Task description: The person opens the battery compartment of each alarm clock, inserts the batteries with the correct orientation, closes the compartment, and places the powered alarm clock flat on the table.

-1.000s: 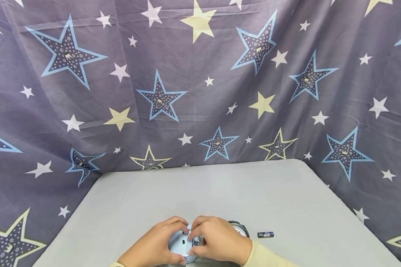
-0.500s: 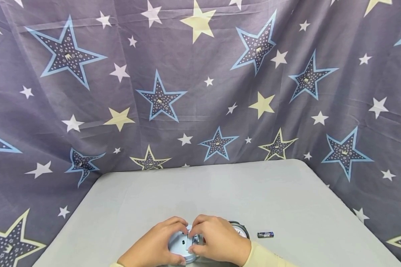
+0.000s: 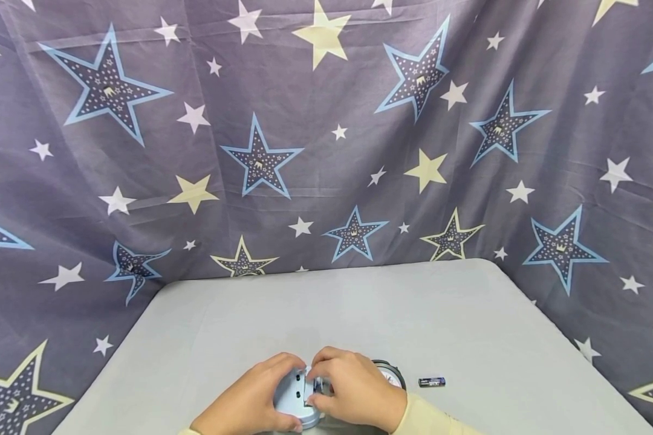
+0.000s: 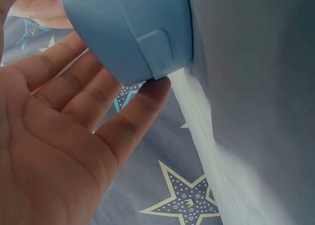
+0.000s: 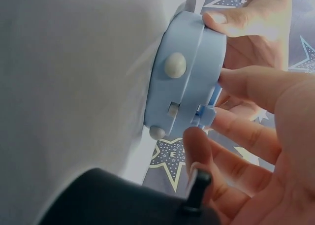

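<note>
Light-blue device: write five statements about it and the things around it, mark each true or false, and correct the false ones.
1. The left hand and the right hand both touch the light-blue device. True.
2. A battery is on the table, to the right of both hands. True.
3. The battery stands upright on its end. False: it lies on its side.
4. In the head view, the right hand partly hides a dark-rimmed round object. True.
5. The table's top is printed with stars. False: it is plain grey; the stars are on the cloth backdrop.
</note>
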Action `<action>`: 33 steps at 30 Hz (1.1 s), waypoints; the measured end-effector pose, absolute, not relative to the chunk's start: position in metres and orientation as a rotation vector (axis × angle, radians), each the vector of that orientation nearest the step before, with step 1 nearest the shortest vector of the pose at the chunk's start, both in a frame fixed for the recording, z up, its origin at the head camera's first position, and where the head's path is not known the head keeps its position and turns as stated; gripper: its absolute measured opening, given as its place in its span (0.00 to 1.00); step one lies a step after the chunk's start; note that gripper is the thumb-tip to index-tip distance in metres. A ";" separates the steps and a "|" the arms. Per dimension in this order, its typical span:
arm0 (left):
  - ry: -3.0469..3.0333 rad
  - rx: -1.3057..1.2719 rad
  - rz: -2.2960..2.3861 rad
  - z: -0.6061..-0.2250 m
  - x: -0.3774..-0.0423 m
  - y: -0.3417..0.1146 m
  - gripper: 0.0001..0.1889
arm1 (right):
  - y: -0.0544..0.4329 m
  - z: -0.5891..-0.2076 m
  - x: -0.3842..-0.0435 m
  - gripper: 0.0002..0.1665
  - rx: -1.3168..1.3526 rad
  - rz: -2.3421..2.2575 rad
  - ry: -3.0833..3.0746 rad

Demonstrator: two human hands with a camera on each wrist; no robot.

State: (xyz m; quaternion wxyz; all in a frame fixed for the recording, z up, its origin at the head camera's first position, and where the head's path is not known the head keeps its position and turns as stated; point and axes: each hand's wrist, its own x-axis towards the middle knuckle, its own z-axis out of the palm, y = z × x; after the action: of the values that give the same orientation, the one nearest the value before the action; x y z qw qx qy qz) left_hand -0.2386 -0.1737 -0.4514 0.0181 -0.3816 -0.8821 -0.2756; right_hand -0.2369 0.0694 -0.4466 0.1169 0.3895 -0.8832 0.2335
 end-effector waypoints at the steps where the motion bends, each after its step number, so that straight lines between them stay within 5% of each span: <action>1: -2.739 -1.182 -0.848 -0.452 -0.239 -0.174 0.38 | 0.070 -0.447 -0.237 0.14 1.145 0.694 -2.582; 33: -2.720 -1.225 -0.851 -0.455 -0.241 -0.176 0.36 | 0.071 -0.448 -0.240 0.14 1.220 0.758 -2.572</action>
State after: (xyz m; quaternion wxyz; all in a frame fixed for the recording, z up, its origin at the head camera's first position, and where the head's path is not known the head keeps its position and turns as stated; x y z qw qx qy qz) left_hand -0.2412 -0.1758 -0.4552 0.0196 -0.3949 -0.8766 -0.2742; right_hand -0.2403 0.0715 -0.4478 0.0977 0.4121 -0.8689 0.2562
